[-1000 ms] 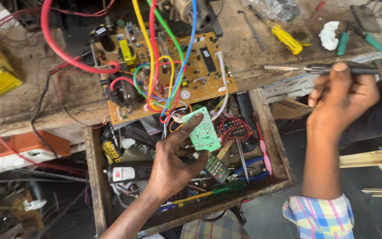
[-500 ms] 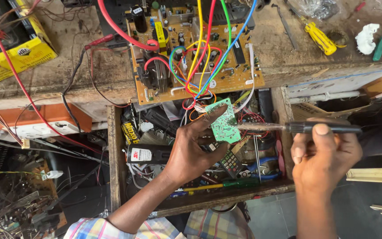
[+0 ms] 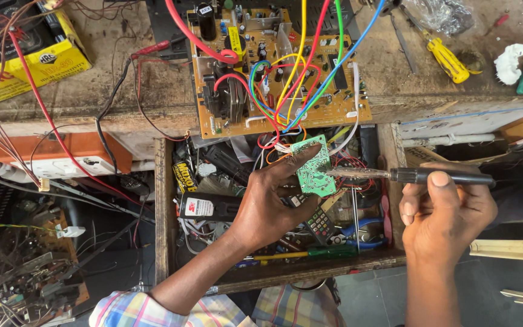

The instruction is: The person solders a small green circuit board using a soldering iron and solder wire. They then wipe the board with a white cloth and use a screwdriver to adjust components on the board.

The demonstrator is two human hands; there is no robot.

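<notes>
- The left hand [image 3: 267,209] pinches the small green circuit board [image 3: 313,168] above the open drawer [image 3: 286,275], tilted so its face meets the tool.
- The right hand [image 3: 446,212] grips the soldering iron [image 3: 419,176] level, its tip touching that board.
- Coloured wires [image 3: 301,72] tether it to the large board [image 3: 273,66] on the desk [image 3: 86,97].

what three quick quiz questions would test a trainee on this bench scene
1. True or false: the left hand holds the small green circuit board.
2. Which tool does the right hand hold: A yellow screwdriver, B soldering iron, C pliers?
3. Where does the soldering iron tip point?

Key:
1. True.
2. B; the yellow screwdriver lies on the workbench.
3. At the small green circuit board, over the open drawer.
</notes>
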